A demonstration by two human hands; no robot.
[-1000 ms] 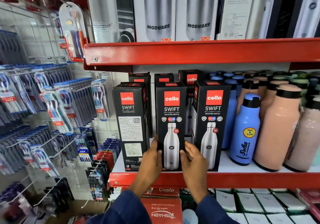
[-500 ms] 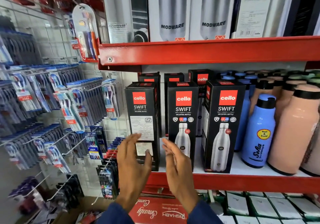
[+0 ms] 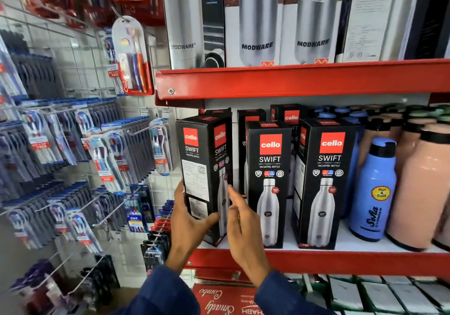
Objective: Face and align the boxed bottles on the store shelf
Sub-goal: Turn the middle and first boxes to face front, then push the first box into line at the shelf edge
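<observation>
Head view. The left hand [image 3: 188, 219] was raised to the red shelf [image 3: 316, 262], its grip closed on the leftmost Cello Swift box [image 3: 207, 176], thumb across the lower front corner and fingers behind the left side. That box stood at the shelf's left end, turned corner-on so that its printed data panel and its bottle face both showed, and leaning slightly. The right hand [image 3: 243, 229] was held open just right of the box, fingers extended toward its bottle face; whether they touched it could not be told. Both forearms wore dark blue sleeves.

Two more Cello Swift boxes, the middle box [image 3: 269, 183] and the right box [image 3: 325, 183], stood upright and face-forward beside it, with further boxes behind. Each box face pictured a steel bottle; the contents were not visible. A blue bottle [image 3: 375, 190] and peach bottles [image 3: 421, 188] stood unboxed to the right.
</observation>
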